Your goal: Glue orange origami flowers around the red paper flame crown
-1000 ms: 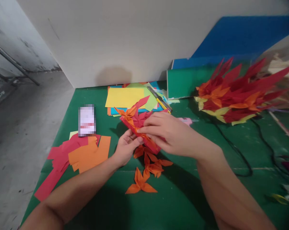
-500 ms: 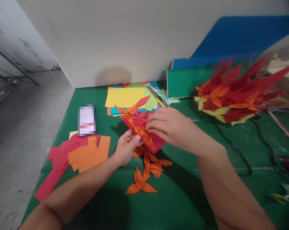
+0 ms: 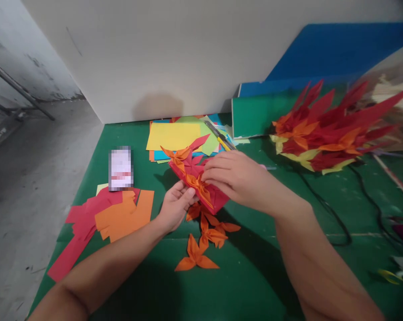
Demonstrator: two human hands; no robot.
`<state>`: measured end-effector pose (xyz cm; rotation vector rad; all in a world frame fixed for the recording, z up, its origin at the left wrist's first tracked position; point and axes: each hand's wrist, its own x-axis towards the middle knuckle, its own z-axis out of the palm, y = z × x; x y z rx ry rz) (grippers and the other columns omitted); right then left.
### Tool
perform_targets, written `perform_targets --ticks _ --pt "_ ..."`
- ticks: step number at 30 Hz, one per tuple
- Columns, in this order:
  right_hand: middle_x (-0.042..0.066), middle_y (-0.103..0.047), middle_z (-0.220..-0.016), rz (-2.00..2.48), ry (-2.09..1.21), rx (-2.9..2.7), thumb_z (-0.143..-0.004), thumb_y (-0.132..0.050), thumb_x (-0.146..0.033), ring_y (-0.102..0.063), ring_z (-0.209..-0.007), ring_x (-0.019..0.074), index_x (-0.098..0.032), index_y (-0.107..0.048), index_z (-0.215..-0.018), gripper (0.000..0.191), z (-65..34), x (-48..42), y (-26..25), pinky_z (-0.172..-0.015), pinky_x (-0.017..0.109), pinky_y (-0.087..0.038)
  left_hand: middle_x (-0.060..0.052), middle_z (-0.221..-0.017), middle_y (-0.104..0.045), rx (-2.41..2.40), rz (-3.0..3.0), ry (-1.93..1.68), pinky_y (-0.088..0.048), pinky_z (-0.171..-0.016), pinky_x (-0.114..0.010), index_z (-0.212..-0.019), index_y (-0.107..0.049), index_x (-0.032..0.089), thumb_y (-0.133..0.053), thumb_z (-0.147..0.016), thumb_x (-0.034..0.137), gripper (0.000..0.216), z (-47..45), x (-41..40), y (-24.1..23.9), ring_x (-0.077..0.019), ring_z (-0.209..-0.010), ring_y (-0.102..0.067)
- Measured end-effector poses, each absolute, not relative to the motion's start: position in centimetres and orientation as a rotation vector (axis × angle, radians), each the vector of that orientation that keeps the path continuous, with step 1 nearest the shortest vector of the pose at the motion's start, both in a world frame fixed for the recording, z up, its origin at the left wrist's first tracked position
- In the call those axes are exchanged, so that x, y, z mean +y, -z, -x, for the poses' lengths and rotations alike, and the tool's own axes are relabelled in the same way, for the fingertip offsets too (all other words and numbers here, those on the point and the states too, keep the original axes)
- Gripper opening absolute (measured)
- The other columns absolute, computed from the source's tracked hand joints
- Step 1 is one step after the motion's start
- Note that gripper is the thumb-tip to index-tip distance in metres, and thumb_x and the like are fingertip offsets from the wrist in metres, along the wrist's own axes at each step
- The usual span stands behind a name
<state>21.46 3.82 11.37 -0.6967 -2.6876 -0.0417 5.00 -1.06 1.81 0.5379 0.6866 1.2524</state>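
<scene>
Both my hands hold a folded red and orange paper piece (image 3: 196, 176) above the green table (image 3: 254, 267). My left hand (image 3: 175, 207) grips its lower left edge from beneath, thumb on top. My right hand (image 3: 236, 178) lies over its right side, fingers curled and pressing on the folds. Orange star-shaped folded pieces (image 3: 201, 243) lie on the table just below my hands.
Cut red and orange paper sheets (image 3: 116, 214) lie at the left, with a blurred card (image 3: 121, 168) above them. A stack of coloured sheets (image 3: 179, 136) and a yellow knife (image 3: 223, 140) sit behind. A large red-orange spiky paper assembly (image 3: 328, 127) and black cables (image 3: 338, 214) are at the right.
My right hand has drawn back a little toward the right over the folded piece, uncovering an orange fold. My left hand has stayed in place.
</scene>
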Motion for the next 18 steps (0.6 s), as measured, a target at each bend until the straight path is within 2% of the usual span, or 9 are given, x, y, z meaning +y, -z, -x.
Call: perform_targets --ticks 6,18 --pt "0.009 -0.066 -0.097 0.751 0.037 -2.646 -0.092 -0.043 -0.017 -0.054 -0.09 0.0204 -0.015 -0.069 -0.101 0.028 -20.4 2.9 -11.8 -0.081 0.035 -0.042 -0.002 -0.094 -0.073 0.679 -0.558 -1.247 -0.057 -0.076 -0.025 -0.097 -0.068 0.021 -0.082 -0.065 0.03 0.036 -5.2 -1.2 -1.8 -0.0126 -0.082 -0.069" --pt "0.01 -0.064 -0.098 0.767 0.047 -2.738 -0.089 -0.047 -0.017 -0.052 -0.091 0.0213 -0.019 -0.072 -0.1 0.027 -20.5 2.9 -11.6 -0.082 0.037 -0.04 0.001 -0.081 -0.071 0.698 -0.551 -1.227 -0.055 -0.072 -0.021 -0.093 -0.068 0.02 -0.082 -0.064 0.031 0.033 -5.1 -1.2 -1.7 -0.0088 -0.072 -0.066"
